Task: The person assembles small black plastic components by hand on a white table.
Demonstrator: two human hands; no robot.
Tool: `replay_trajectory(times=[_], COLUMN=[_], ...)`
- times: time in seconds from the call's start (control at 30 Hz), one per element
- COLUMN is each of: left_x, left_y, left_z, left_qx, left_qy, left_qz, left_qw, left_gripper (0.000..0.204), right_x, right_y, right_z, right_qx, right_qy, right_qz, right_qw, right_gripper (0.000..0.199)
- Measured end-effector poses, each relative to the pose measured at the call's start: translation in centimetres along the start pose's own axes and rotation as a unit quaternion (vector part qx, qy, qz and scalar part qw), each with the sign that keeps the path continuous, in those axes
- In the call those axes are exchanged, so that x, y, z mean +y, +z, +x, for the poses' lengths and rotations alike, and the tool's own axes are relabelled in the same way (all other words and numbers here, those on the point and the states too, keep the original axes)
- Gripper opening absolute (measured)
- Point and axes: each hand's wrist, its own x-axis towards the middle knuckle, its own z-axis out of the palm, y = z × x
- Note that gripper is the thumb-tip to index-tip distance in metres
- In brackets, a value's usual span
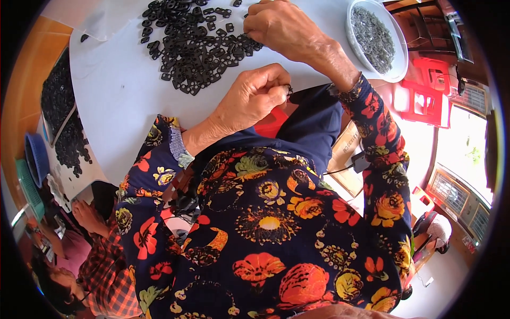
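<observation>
A heap of small black parts [194,50], flat and pierced with holes, is spread over the far middle of the white table [114,95]. My left hand [247,98] is closed above the table's near edge. Between its thumb and forefinger it pinches a small black part [289,89], mostly covered by the fingers. Farther off, my right hand [287,29] bends down at the right side of the heap with its fingers curled together. Whatever its fingertips hold, if anything, is hidden. To the right of that hand stands a round white tub [402,58] full of small grey, shiny pieces [372,40].
Left of the table lie more black parts [69,141], near a blue basket [36,159] and a green basket [29,186]. A person in a checked shirt [109,271] sits at lower left. Red stools [425,101] and a cardboard box [345,162] are on the right.
</observation>
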Motion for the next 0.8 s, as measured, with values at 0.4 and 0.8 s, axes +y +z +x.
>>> replay_trajectory(times=[0.4,0.8], left_x=[-0.1,-0.1], left_y=[0.1,0.1], left_z=[0.2,0.2], left_qx=[0.006,0.002], left_qy=[0.008,-0.006], left_qz=[-0.004,-0.017], left_qw=[1.0,1.0], left_gripper=[0.009,0.007], right_x=[1.3,0.4], right_y=[-0.1,-0.5], right_z=[1.3,2.0], right_qx=[-0.038,-0.002], right_qy=[-0.032,-0.012], right_qz=[-0.022,0.011], right_qw=[0.999,1.0], right_gripper=[0.014,0.005])
